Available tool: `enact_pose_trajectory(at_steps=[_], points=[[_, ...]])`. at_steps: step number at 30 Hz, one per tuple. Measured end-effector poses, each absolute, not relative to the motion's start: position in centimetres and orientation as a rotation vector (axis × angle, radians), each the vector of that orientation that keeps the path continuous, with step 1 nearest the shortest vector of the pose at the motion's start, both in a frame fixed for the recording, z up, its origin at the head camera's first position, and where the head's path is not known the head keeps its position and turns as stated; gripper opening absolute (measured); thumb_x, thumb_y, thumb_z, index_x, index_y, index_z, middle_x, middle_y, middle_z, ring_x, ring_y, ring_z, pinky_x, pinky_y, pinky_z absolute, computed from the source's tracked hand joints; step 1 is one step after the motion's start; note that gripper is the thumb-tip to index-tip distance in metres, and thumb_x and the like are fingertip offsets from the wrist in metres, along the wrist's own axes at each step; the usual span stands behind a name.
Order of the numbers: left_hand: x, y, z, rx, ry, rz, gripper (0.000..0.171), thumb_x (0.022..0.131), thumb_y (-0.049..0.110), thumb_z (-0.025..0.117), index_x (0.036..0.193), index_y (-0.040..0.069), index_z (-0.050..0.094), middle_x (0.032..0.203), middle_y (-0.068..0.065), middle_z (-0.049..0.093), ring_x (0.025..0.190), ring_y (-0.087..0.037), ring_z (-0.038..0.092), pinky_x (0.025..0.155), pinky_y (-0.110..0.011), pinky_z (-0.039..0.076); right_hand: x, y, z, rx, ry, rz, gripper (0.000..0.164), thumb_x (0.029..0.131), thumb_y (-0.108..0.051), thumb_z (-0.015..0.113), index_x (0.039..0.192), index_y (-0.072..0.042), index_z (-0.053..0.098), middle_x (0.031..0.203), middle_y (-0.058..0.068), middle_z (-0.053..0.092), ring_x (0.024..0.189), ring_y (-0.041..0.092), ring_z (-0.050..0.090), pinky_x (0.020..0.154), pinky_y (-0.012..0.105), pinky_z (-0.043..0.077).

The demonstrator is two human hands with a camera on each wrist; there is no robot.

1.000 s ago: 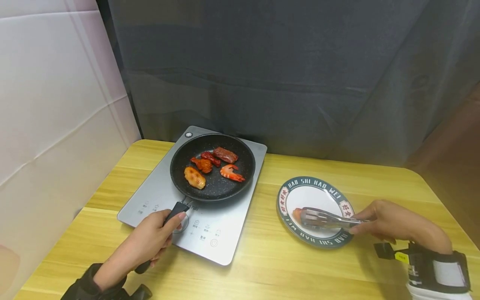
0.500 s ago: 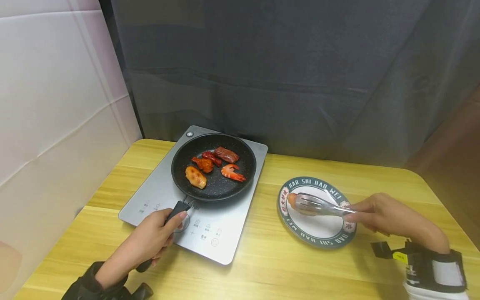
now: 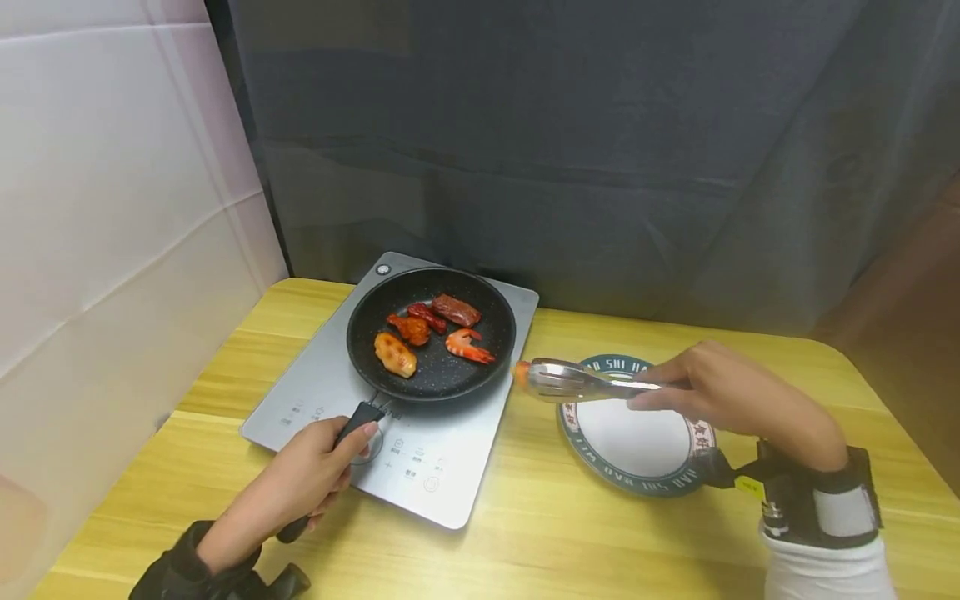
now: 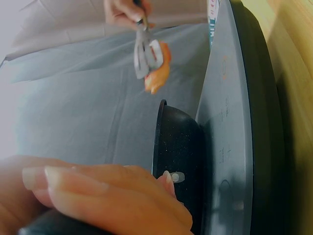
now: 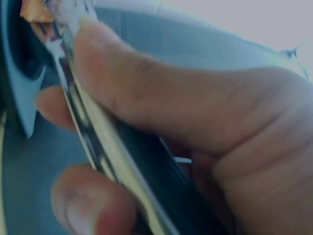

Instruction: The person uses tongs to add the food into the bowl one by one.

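Observation:
My left hand [image 3: 315,467] grips the black handle [image 3: 365,416] of a frying pan [image 3: 442,383]. In the pan lie a browned wing piece [image 3: 395,355], a reddish chicken piece [image 3: 410,330], a small dark-red drumstick [image 3: 428,317], a meat slab [image 3: 457,310] and a shrimp [image 3: 469,346]. My right hand [image 3: 712,392] holds metal tongs [image 3: 566,381], thumb and fingers around their arms. Pinched in the tongs' tips is an orange food piece [image 4: 160,73], raised above the table between pan and plate. The tongs hide most of it in the head view.
The pan stands on a flat silver induction cooker [image 3: 442,496] on the wooden table [image 3: 510,550]. Right of the cooker is a white plate [image 3: 633,437] with a green lettered rim, partly beneath the tongs and right hand. A dark curtain [image 3: 562,167] hangs behind.
The tongs have lifted the orange food piece off the plate and moved left toward the pan, with the right hand following. My left hand keeps its hold on the pan handle.

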State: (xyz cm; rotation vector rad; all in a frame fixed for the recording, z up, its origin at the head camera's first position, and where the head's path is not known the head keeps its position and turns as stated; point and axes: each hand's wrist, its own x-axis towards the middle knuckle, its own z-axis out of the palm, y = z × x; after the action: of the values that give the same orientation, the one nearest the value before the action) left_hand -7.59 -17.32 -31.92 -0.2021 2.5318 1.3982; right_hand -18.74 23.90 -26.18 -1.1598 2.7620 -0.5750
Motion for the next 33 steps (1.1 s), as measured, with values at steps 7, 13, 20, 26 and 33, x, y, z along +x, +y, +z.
enact_pose_trajectory(at_steps=[7, 13, 20, 26, 33], points=[[-7.6, -17.2, -31.8, -0.192, 2.531, 1.399, 0.036, 0.101, 0.037, 0.048, 0.089, 0.003, 0.053, 0.053, -0.004, 0.041, 0.033, -0.014, 0.033, 0.028, -0.031, 0.036, -19.6, 19.9, -23.3, -1.296, 2.763, -0.484, 0.025, 0.085, -0.037, 0.072, 0.095, -0.014, 0.076, 0.054, -0.018, 0.039, 0.044, -0.002, 0.034, 0.04, 0.02, 0.032], [-7.7, -17.2, -31.7, -0.172, 2.533, 1.399, 0.035, 0.101, 0.036, 0.048, 0.089, 0.003, 0.053, 0.051, -0.003, 0.04, 0.032, -0.013, 0.033, 0.028, -0.032, 0.037, -20.9, 16.5, -22.2, -1.32, 2.759, -0.349, 0.023, 0.085, -0.037, 0.072, 0.089, -0.014, 0.076, 0.058, -0.015, 0.051, 0.048, 0.002, 0.039, 0.042, 0.023, 0.034], [-7.5, -17.4, -32.0, -0.146, 2.535, 1.406, 0.036, 0.101, 0.035, 0.048, 0.088, 0.002, 0.052, 0.05, -0.003, 0.038, 0.03, -0.013, 0.033, 0.028, -0.033, 0.037, -22.6, 12.7, -22.9, -1.311, 2.705, -0.284, 0.017, 0.084, -0.033, 0.075, 0.086, -0.016, 0.077, 0.058, -0.013, 0.051, 0.05, 0.004, 0.038, 0.044, 0.024, 0.033], [-7.5, -17.5, -32.1, -0.158, 2.538, 1.401, 0.036, 0.101, 0.036, 0.048, 0.088, 0.003, 0.052, 0.049, -0.003, 0.039, 0.03, -0.014, 0.034, 0.028, -0.034, 0.037, -23.4, 10.7, -23.4, -1.307, 2.619, -0.271, 0.023, 0.085, -0.033, 0.073, 0.097, -0.014, 0.078, 0.066, -0.014, 0.061, 0.051, 0.004, 0.04, 0.047, 0.023, 0.036], [-7.6, -17.4, -32.2, -0.183, 2.534, 1.405, 0.036, 0.101, 0.037, 0.049, 0.088, 0.004, 0.052, 0.052, -0.004, 0.041, 0.031, -0.014, 0.034, 0.027, -0.034, 0.037, -24.0, 10.2, -24.1, -1.226, 2.554, -0.255, 0.031, 0.088, -0.033, 0.07, 0.107, -0.009, 0.074, 0.065, -0.011, 0.065, 0.046, 0.004, 0.049, 0.051, 0.023, 0.045]])
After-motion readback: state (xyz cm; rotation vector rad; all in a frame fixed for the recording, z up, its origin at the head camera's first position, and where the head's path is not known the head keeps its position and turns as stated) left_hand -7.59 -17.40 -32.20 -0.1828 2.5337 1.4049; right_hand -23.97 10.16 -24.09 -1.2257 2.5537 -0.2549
